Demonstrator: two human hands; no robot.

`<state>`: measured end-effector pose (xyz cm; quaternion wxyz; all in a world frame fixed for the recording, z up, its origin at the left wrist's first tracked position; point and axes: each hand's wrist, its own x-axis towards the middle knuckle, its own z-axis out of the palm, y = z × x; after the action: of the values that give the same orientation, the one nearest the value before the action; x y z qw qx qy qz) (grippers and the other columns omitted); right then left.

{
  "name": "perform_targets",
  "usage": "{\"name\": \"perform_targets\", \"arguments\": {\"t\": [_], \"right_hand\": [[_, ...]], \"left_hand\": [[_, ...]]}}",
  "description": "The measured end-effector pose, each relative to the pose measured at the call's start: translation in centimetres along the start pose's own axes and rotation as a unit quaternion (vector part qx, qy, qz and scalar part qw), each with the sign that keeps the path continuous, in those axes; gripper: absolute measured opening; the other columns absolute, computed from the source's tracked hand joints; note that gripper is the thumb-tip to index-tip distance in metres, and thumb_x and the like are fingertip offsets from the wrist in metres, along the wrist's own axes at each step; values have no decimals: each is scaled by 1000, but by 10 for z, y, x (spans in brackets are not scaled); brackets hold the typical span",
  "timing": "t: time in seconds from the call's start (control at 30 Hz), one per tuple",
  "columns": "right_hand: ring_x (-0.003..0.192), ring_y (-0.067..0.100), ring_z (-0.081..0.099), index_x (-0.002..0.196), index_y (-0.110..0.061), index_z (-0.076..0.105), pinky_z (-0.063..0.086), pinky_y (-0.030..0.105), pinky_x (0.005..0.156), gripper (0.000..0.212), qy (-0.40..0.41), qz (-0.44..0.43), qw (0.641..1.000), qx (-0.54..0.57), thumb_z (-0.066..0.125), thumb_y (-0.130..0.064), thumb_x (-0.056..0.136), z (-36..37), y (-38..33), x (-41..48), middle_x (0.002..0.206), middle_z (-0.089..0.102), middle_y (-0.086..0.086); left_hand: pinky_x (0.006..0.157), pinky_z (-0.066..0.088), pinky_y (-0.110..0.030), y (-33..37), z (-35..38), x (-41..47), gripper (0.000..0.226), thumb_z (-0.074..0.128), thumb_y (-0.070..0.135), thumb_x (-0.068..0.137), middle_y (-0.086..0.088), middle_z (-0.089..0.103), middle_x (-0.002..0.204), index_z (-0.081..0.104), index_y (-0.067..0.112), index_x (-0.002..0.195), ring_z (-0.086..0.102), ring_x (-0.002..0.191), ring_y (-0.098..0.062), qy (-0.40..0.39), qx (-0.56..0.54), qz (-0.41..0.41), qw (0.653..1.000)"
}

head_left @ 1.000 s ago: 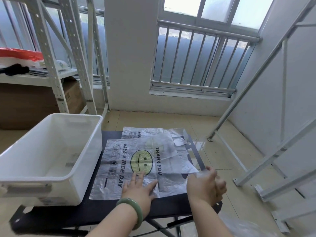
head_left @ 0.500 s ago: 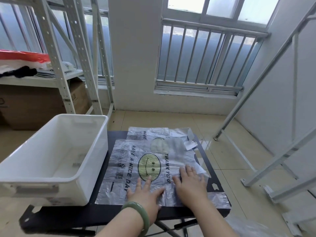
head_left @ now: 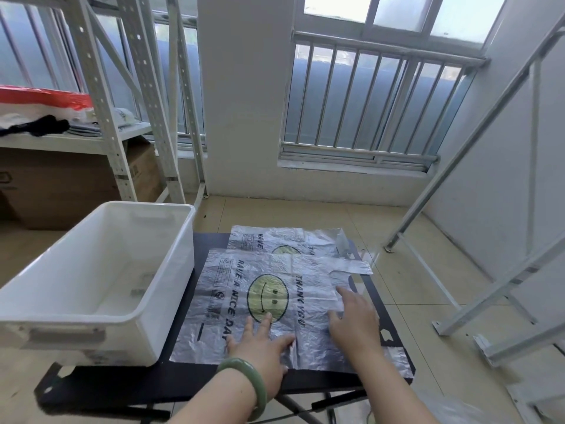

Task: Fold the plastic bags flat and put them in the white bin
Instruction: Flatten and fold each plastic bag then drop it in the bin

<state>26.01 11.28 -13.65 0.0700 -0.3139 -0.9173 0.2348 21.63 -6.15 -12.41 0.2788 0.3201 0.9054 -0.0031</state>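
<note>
A clear plastic bag [head_left: 232, 289] with a yellow smiley and black lettering lies spread flat on the black table [head_left: 305, 382]. A second bag of the same kind [head_left: 275, 240] lies under it, showing at the far side. My left hand [head_left: 260, 347], with a green bangle on the wrist, presses flat on the near edge of the top bag. Further right, my right hand [head_left: 354, 319] rests with straight fingers on the bag's right part, by the handle cut-out. The white bin [head_left: 159, 301] stands on the table's left side; I see no bags in it.
Metal shelving [head_left: 101, 96] with a cardboard box [head_left: 61, 185] beneath stands at the back left. Slanted white metal frames [head_left: 477, 301] lean on the right wall. Another plastic bag [head_left: 452, 408] lies on the floor at the bottom right. Tiled floor surrounds the table.
My right hand let go of a pinched bag edge, laid it down and slid right with flat fingers. The bag now lies spread out. My left hand stayed pressing.
</note>
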Motion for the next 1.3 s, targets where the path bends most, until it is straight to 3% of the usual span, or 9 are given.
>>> {"name": "perform_targets", "arguments": {"t": [0.1, 0.33, 0.5, 0.77, 0.9, 1.03, 1.1, 1.2, 1.3], "right_hand": [[146, 17, 10, 148, -28, 25, 10, 44, 117, 53, -71, -41, 992, -93, 39, -36, 97, 5, -6, -3, 158, 18, -5], [133, 15, 36, 134, -27, 48, 25, 39, 109, 39, -46, -35, 993, -106, 45, -29, 95, -2, -11, -9, 142, 45, -7], [76, 11, 53, 138, -21, 43, 41, 24, 67, 50, 6, 53, 987, 152, 51, -11, 90, -4, -5, -9, 90, 56, -5], [62, 13, 54, 112, -27, 62, 44, 26, 58, 32, -38, 129, 949, 285, 62, -13, 84, -7, -2, -5, 83, 60, 2], [46, 12, 38, 100, -22, 64, 32, 24, 44, 28, -42, 184, 896, 402, 53, -1, 86, -8, -5, -3, 66, 53, 5], [74, 25, 57, 98, -14, 66, 47, 33, 68, 27, -30, 216, 860, 461, 49, 4, 86, -5, -6, 1, 84, 63, 12], [87, 35, 61, 94, -13, 63, 51, 40, 78, 24, -29, 221, 837, 499, 48, 5, 88, -6, -9, 0, 93, 64, 19], [55, 20, 52, 86, -10, 53, 44, 23, 44, 21, -48, 218, 815, 535, 44, 10, 89, -10, -12, -4, 70, 52, 12], [64, 26, 60, 81, -2, 53, 52, 25, 46, 17, -63, 236, 784, 570, 39, 5, 89, -9, -12, -6, 75, 58, 18]], "left_hand": [[114, 6, -58, 4, -1, -3, 52, 46, 37, 95, -4, -13, 158, 23, 45, 141, -8, 145, -33, 43, 21, 9, 999], [106, 29, -35, 13, 2, 2, 51, 44, 4, 88, -7, 33, 146, 45, 26, 134, 33, 132, -25, 129, 46, 187, 973], [102, 38, -37, 12, -2, 4, 42, 46, 3, 88, -2, 38, 142, 54, 21, 126, 42, 126, -26, 112, 45, 174, 977], [97, 37, -40, 11, 5, -1, 67, 56, 51, 84, -1, 33, 134, 24, 36, 141, 44, 118, -25, 130, 39, 132, 982], [109, 22, -40, 14, 9, -1, 86, 55, 63, 79, -4, 12, 151, 7, 38, 146, 23, 136, -25, 163, 67, 123, 977], [116, 7, -37, 16, 9, -3, 84, 51, 56, 85, 0, 0, 157, -1, 36, 148, 5, 144, -17, 216, 32, 138, 966], [113, 21, -34, 16, 10, 2, 71, 50, 37, 90, 2, 15, 153, 13, 32, 150, 23, 142, -21, 308, 18, 157, 938], [109, 27, -24, 12, 8, 7, 60, 41, 8, 93, 8, 28, 152, 25, 27, 148, 37, 135, -14, 333, -81, 132, 930], [104, 27, -15, -1, 4, 10, 48, 35, 8, 96, 10, 45, 142, 42, 27, 139, 44, 127, -7, 371, -212, 79, 900]]}}
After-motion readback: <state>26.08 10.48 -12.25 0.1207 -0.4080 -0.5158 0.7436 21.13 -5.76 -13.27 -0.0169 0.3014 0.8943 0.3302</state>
